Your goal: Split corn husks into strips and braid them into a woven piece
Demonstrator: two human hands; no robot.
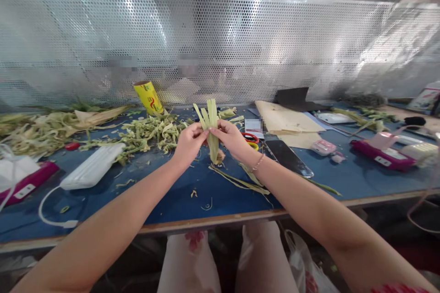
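A pale green bundle of leaf strips (213, 146) stands upright above the blue table, its split tips fanned out at the top. My left hand (189, 143) pinches it from the left, thumb and fingers pressed together. From the right, my right hand (233, 139) pinches the same bundle, and the two thumbs nearly meet on its front. The lower end of the bundle hangs close to the tabletop, beside a small tan piece. Long loose strips (242, 182) lie just right of that end, partly below my right wrist.
Curled scraps (151, 132) and a yellow can (149, 97) are at left, near a white power bank (92, 167). At right lie a black phone (288, 158), brown paper (287, 119), scissors (251, 139) and a magenta box (383, 154). A perforated metal screen (233, 46) stands behind.
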